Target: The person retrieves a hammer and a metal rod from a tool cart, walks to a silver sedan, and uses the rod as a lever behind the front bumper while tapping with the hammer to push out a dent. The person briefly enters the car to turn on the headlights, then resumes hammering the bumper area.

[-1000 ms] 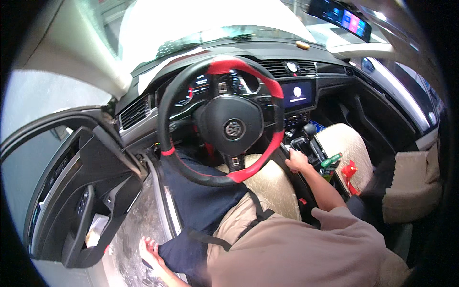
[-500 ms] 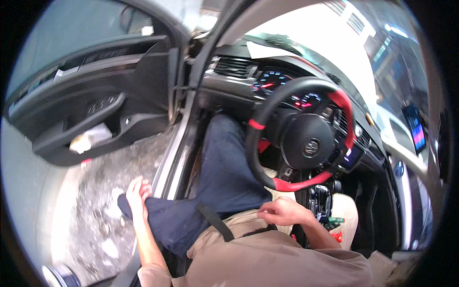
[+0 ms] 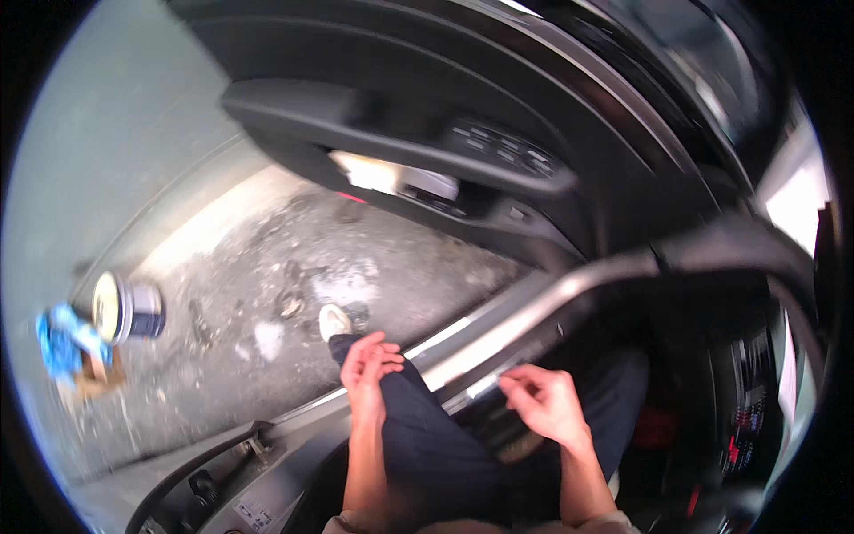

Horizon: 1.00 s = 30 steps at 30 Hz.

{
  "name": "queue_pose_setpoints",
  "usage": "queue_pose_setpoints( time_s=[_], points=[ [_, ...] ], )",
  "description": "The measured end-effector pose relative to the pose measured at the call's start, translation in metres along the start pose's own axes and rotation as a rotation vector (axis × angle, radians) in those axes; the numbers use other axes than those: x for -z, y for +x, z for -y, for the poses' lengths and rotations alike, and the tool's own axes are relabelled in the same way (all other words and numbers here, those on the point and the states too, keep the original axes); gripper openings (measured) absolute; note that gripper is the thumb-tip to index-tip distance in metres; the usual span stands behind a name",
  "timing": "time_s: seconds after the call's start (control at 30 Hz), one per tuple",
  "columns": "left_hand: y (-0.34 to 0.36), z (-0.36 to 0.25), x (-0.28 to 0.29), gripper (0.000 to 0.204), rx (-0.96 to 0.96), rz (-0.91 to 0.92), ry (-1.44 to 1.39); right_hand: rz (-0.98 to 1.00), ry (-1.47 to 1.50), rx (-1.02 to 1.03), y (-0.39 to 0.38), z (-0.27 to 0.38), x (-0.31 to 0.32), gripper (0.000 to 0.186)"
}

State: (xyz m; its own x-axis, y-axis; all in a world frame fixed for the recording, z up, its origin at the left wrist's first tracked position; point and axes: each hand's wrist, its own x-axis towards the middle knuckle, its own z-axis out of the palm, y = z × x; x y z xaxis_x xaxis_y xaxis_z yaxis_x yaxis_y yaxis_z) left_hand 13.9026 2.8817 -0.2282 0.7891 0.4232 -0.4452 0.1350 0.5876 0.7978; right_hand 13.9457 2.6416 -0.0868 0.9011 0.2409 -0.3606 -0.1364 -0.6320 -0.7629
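Open car door (image 3: 614,147) stretches across the top, papery stuff (image 3: 374,173) in its pocket (image 3: 507,233). On the floor (image 3: 231,294) below it there's 1 bucket (image 3: 138,309) far left, crumpled plastic (image 3: 62,336) just left of that. 1 shoe (image 3: 334,320) is outside the sill (image 3: 485,345). Left hand (image 3: 367,367) is over the left leg (image 3: 427,423), right hand (image 3: 544,405) off to its right.

The door panel (image 3: 445,89) is black, the trousers (image 3: 427,436) navy, the floor (image 3: 236,298) mottled grey.
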Motion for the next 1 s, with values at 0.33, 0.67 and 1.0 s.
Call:
queue_pose_setpoints(
  time_s=[0.33,0.67,1.0],
  points=[
    [0.022,-0.099,0.060,0.025,0.162,-0.331,-0.213,0.047,-0.162,-0.112,0.132,0.186,0.013,0.018],
    [0.014,-0.334,0.149,0.023,-0.007,-0.654,-0.538,0.285,-0.552,0.276,0.180,0.474,-0.069,0.024],
    [0.091,-0.659,0.123,0.035,-0.649,-0.257,-0.101,0.383,-0.922,-0.244,0.249,0.464,-0.037,0.034]
  ],
)
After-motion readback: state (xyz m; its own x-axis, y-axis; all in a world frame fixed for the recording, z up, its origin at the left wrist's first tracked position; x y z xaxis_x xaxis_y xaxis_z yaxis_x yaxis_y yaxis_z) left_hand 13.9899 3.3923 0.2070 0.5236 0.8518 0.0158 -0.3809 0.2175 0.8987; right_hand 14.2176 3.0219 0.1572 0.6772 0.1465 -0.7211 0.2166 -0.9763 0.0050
